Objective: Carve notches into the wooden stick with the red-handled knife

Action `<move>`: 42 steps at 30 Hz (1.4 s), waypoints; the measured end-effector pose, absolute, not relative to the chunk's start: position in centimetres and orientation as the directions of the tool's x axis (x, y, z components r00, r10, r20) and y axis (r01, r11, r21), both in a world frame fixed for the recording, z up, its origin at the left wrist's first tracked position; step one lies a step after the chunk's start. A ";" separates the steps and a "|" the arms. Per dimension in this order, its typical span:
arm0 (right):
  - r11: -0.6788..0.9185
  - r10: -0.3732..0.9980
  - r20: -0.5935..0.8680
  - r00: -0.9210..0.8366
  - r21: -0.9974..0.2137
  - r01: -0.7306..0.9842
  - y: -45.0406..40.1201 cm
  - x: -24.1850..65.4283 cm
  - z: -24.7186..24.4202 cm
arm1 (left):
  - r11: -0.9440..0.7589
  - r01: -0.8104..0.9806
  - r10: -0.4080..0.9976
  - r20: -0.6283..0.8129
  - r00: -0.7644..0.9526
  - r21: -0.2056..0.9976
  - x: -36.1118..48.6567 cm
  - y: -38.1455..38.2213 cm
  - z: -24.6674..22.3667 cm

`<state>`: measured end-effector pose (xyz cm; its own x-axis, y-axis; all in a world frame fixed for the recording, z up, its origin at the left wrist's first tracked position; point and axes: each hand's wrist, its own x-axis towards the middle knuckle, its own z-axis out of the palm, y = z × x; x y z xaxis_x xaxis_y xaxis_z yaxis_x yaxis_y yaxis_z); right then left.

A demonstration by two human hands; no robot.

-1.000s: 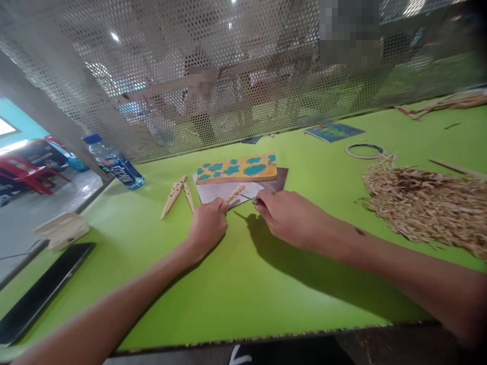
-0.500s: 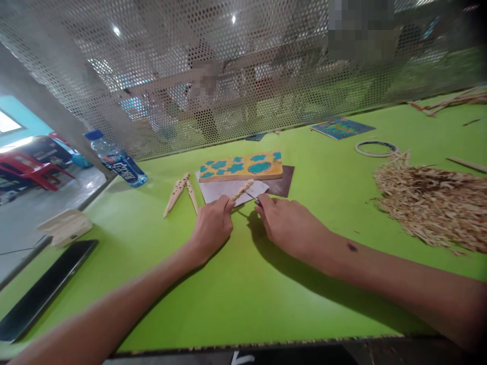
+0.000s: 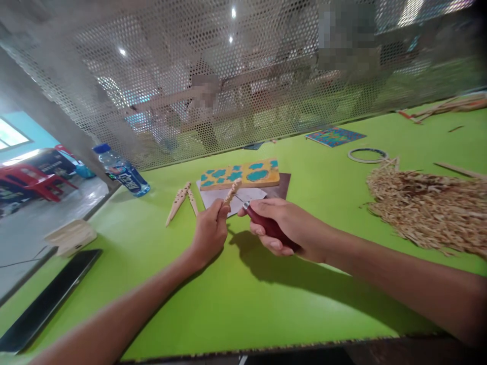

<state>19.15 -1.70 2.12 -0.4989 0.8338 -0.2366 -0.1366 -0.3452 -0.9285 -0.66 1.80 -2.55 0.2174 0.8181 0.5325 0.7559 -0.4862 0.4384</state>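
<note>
My left hand [image 3: 208, 232] is shut around a slim carved wooden stick [image 3: 232, 191], whose tip points up and away from me. My right hand [image 3: 285, 225] grips a carving knife with a dark red handle [image 3: 268, 225]. Its thin blade [image 3: 239, 197] reaches toward the stick, very close to it or touching. Just left of my left hand, several carved wooden pieces [image 3: 177, 205] lie on the green table [image 3: 243, 304]. Beyond my hands lie a pale sheet [image 3: 228, 198], a dark sheet [image 3: 283, 185], and a yellow board with teal patches [image 3: 239, 175].
A heap of wood shavings [image 3: 426, 203] lies to the right, with a thin ring [image 3: 365, 155] behind it. Further back are a patterned card [image 3: 335, 137] and loose strips [image 3: 445, 105]. At the left are a water bottle [image 3: 122, 175], a cream box [image 3: 70, 237] and a black tablet [image 3: 49, 299]. A perforated metal screen [image 3: 190, 76] stands along the far edge.
My right hand has rotated and drawn back slightly, bringing the red knife handle into view. The stick in my left hand now stands more upright.
</note>
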 end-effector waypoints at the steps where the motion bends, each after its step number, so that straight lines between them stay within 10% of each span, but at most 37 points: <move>1: -0.318 0.839 -0.234 -0.490 -0.943 -0.095 -1.8 19.1 2.1 | -0.491 0.750 0.817 0.533 0.220 0.443 -0.7 1.8 -2.5; 4: -0.044 0.917 -0.130 -0.377 -0.973 0.226 -1.9 19.0 1.9 | -0.502 0.738 0.815 0.533 0.228 0.451 -0.8 1.8 -2.5; 9: 0.359 0.933 0.244 -0.264 -0.638 0.681 -1.8 18.6 0.6 | -0.512 0.728 0.810 0.539 0.233 0.455 -0.9 1.9 -2.6; 16: -0.012 0.923 -0.128 -0.362 -0.952 0.307 -2.2 18.2 0.5 | -0.545 0.700 0.798 0.541 0.265 0.461 -0.8 1.7 -2.8; 22: -0.408 0.771 -0.294 -0.565 -0.909 -0.084 -2.3 18.9 1.9 | -0.567 0.675 0.782 0.565 0.262 0.471 -0.9 1.6 -2.8; 29: 0.010 0.961 -0.046 -0.274 -0.980 0.199 -0.9 18.2 0.1 | -0.558 0.683 0.777 0.585 0.232 0.471 -0.6 1.9 -3.0; 42: -0.326 0.780 -0.292 -0.553 -0.945 0.038 -0.9 19.1 1.8 | -0.542 0.679 0.797 0.559 0.228 0.495 -0.7 1.9 -3.0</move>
